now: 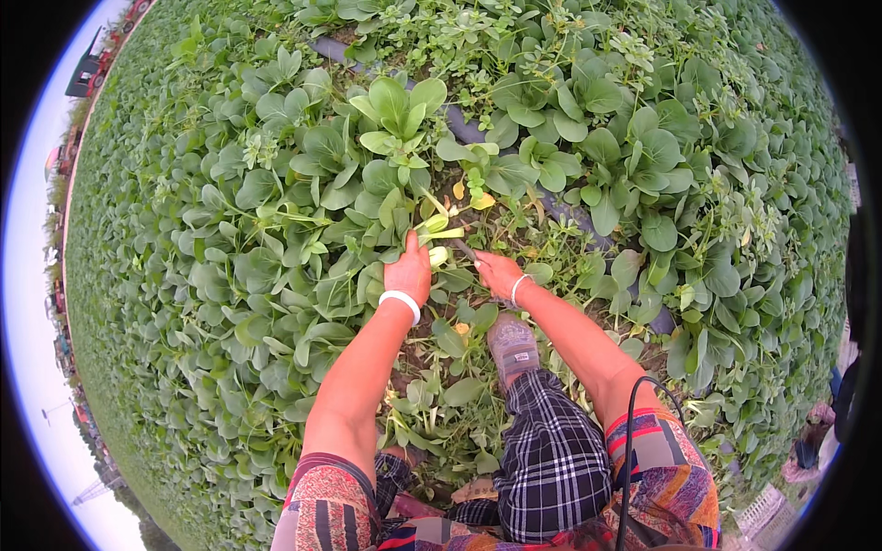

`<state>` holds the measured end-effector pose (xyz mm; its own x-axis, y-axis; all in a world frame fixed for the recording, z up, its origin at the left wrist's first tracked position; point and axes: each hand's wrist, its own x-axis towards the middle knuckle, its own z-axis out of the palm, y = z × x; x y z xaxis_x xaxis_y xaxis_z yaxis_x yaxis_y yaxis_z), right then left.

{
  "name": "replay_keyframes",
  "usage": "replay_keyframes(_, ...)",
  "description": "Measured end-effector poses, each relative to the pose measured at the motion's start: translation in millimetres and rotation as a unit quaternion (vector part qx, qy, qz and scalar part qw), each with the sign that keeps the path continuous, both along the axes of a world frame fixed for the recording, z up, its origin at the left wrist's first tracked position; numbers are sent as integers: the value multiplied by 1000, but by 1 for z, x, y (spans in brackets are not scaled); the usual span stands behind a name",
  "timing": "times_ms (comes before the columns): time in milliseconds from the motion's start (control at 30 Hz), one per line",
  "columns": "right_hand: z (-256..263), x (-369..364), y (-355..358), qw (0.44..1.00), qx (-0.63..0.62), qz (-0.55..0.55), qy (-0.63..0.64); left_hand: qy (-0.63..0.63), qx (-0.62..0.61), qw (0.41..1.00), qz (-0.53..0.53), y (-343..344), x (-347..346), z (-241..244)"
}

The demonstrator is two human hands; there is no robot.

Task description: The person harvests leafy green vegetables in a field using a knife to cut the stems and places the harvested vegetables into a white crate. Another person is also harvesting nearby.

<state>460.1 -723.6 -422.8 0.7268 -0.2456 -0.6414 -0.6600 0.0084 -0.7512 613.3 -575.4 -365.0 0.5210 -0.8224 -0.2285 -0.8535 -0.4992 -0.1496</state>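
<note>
My left hand, a white band at its wrist, grips a cut head of bok choy whose pale stalks point right. A second pale stalk base shows just beside the fingers. My right hand, with a thin bracelet, is closed around the handle end of a knife, its dark blade reaching towards the pale stalks; whether it touches them I cannot tell. Just beyond my left hand a bright green bok choy plant stands among the leaves.
Dense bok choy and low weeds surround me. A dark irrigation hose runs diagonally through the plants. My shoe is on the ground below my right hand, among loose leaves. Light plastic crates lie at the lower right; vehicles line the far left edge.
</note>
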Motion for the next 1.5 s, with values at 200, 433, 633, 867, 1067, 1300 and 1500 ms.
replay_keyframes(200,52,-14,-6,990,-15,-108,-92,181,-81,975,97,35,-45,53)
replay_keyframes(433,69,3,-1,952,252,-132,-114,205,-67,974,69,69,-92,79)
replay_keyframes(633,55,-13,3,973,162,-130,-98,225,-36,973,36,81,-100,80)
replay_keyframes(867,52,-17,-18,899,-363,-16,-244,212,-61,973,73,85,-99,82)
replay_keyframes(1067,76,-1,-2,962,252,-38,-101,218,-60,971,77,73,-96,83)
replay_keyframes(1300,66,-2,-14,950,-268,-39,-153,263,-181,945,70,61,-90,107)
replay_keyframes(1500,84,-9,-4,940,291,-133,-121,88,-164,980,-66,2,-64,124)
